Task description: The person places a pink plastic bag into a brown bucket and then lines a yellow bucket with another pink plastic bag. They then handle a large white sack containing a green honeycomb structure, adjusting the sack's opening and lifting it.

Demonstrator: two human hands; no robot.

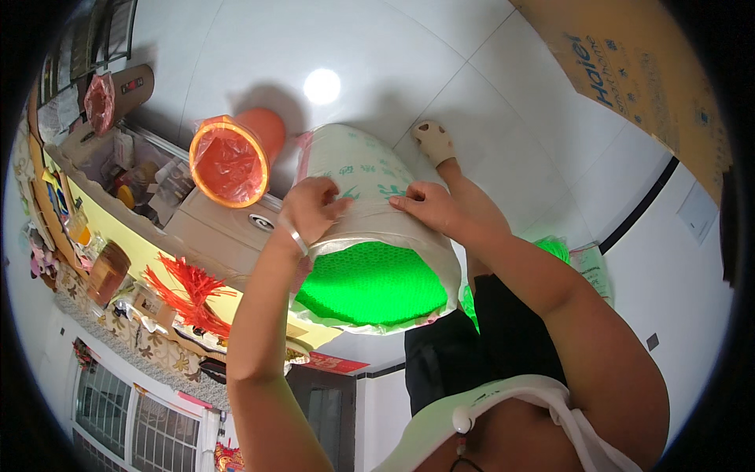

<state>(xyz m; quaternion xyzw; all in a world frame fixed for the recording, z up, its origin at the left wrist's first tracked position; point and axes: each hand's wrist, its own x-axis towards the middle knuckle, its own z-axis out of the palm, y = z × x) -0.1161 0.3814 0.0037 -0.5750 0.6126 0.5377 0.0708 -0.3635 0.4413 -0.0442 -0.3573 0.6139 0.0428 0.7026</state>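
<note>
A large white woven sack (358, 161) with green print stands in front of me, its wide mouth facing me. Bright green mesh netting (373, 283) fills the inside. On the sack's left side, my left hand (313, 208) is closed, its thumb and fingers pinching the sack's cloth. Farther right on the same side, my right hand (429, 208) pinches the cloth as well. Between the two hands the fabric is slightly drawn up. The sack's lower part and whatever lies beneath the netting are hidden.
An orange bin (263, 130) with a clear liner stands left of the sack, near a brown bin (134, 85). Red plastic strips (189, 287) lie on the cluttered table at left. A cardboard sheet (629, 79) is at upper right. More green netting (553, 248) sits beside my right leg.
</note>
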